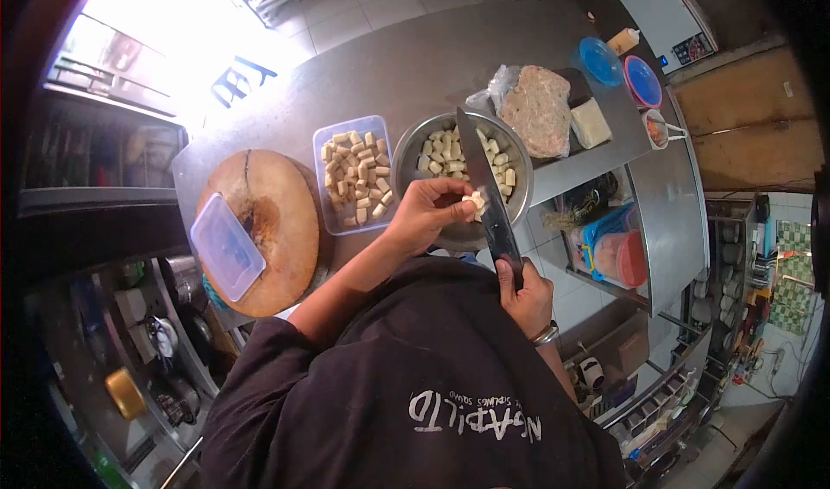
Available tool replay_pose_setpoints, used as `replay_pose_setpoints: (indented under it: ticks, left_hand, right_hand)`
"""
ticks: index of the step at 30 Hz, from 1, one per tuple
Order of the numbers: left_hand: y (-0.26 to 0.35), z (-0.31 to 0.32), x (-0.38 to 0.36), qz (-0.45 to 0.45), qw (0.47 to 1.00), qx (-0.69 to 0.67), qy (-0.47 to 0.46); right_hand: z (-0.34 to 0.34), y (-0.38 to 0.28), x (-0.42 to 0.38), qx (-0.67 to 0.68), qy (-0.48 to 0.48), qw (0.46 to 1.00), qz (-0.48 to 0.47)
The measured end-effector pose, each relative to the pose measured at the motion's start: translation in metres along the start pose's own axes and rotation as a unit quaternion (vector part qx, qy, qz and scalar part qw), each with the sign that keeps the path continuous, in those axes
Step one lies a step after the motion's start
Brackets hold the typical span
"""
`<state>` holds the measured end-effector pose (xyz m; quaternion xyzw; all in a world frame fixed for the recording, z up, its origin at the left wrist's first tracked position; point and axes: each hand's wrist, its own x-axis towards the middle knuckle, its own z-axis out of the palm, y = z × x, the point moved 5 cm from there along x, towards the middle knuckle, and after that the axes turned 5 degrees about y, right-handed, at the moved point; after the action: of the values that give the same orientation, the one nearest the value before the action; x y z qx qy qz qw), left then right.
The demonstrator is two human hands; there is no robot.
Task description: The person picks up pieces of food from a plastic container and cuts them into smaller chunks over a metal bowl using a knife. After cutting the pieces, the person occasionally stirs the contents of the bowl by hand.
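Note:
My right hand (527, 299) is wrapped round the dark handle of a large knife (477, 156), its broad blade pointing away from me over a steel bowl (403, 156). Between the fingertips of my left hand (432, 210) is a small pale food piece (474, 204), right beside the blade near the handle. Inside the bowl lie many pale, short-cut chunks (445, 150), partly hidden by the knife. A clear plastic container (388, 130) to the left of the bowl holds similar, slightly browner chunks (356, 169).
At the left, a round wooden chopping board (290, 195) carries a translucent lid (226, 247). Beyond the bowl on the steel table (346, 83) sit a large brownish block (536, 113) and a smaller pale block (591, 124). Blue tubs (599, 61) stand at the far right.

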<state>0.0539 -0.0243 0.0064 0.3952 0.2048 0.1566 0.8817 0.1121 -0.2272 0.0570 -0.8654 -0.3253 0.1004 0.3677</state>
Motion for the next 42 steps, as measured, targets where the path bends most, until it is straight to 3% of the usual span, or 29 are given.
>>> replay_pose_setpoints:
  ticks: [9, 12, 14, 17, 18, 19, 20, 22, 23, 24, 26, 30, 34, 35, 36, 38, 39, 41, 42]
  left_hand:
    - [-0.002, 0.001, -0.008, -0.030, 0.996, 0.087, -0.023]
    - [0.018, -0.012, -0.014, -0.018, 0.992, 0.117, 0.034]
    - [0.044, -0.050, -0.017, 0.074, 0.964, 0.187, 0.172]
    - [0.045, -0.135, -0.018, 0.084, 0.938, 0.238, 0.238]
    - [0.056, -0.147, -0.020, 0.106, 0.865, 0.441, 0.215]
    - [0.058, -0.152, -0.019, 0.123, 0.751, 0.623, 0.182]
    - [0.050, -0.157, -0.014, 0.123, 0.750, 0.624, 0.184]
    - [0.027, -0.157, -0.003, 0.200, 0.580, 0.775, 0.153]
    - [0.004, -0.173, 0.009, 0.142, 0.568, 0.804, 0.102]
    - [-0.010, -0.179, 0.013, 0.143, 0.569, 0.804, 0.103]
    - [-0.028, -0.179, 0.026, 0.145, 0.476, 0.862, 0.097]
    - [-0.021, -0.193, 0.050, 0.142, 0.493, 0.842, 0.165]
    - [-0.025, -0.191, 0.041, 0.102, 0.579, 0.798, 0.135]
    - [-0.021, -0.192, 0.036, 0.221, 0.522, 0.798, 0.202]
    - [-0.008, -0.175, 0.033, 0.223, 0.522, 0.800, 0.193]
    - [0.044, -0.123, 0.015, 0.252, 0.673, 0.633, 0.288]
    - [0.048, -0.101, 0.016, 0.321, 0.678, 0.612, 0.251]
    - [0.031, -0.067, 0.032, 0.297, 0.706, 0.632, 0.119]
    - [0.017, -0.050, 0.044, 0.327, 0.679, 0.657, 0.034]
  right_hand:
    - [0.000, -0.007, 0.005, 0.010, -0.004, 0.999, -0.034]
    - [-0.003, -0.008, 0.004, 0.014, 0.039, 0.999, -0.028]
    - [-0.006, -0.006, 0.003, 0.028, 0.044, 0.999, -0.007]
    - [-0.007, 0.001, 0.002, 0.041, 0.042, 0.998, 0.017]
    - [-0.006, 0.001, 0.003, 0.039, 0.036, 0.998, 0.018]
    - [-0.005, 0.000, 0.003, 0.041, 0.035, 0.998, 0.017]
    - [-0.005, -0.001, 0.004, 0.050, 0.038, 0.998, 0.024]
    - [-0.004, -0.002, 0.005, 0.058, 0.038, 0.997, 0.029]
    - [-0.003, -0.001, 0.005, 0.063, 0.039, 0.997, 0.029]
    - [-0.003, 0.000, 0.005, 0.068, 0.039, 0.997, 0.029]
    - [-0.005, -0.001, 0.006, 0.053, 0.037, 0.998, 0.018]
    - [-0.007, 0.001, 0.003, 0.039, 0.028, 0.998, 0.043]
    - [-0.007, 0.008, 0.000, 0.068, 0.060, 0.995, 0.043]
    - [-0.010, 0.004, 0.001, 0.068, 0.065, 0.994, 0.053]
    - [-0.012, 0.002, 0.000, 0.068, 0.069, 0.993, 0.065]
    - [-0.012, 0.005, -0.002, 0.066, 0.073, 0.992, 0.077]
    - [-0.013, 0.005, -0.002, 0.064, 0.074, 0.992, 0.077]
    - [-0.011, 0.007, -0.001, 0.070, 0.073, 0.992, 0.073]
    - [-0.010, 0.007, 0.000, 0.076, 0.074, 0.992, 0.071]
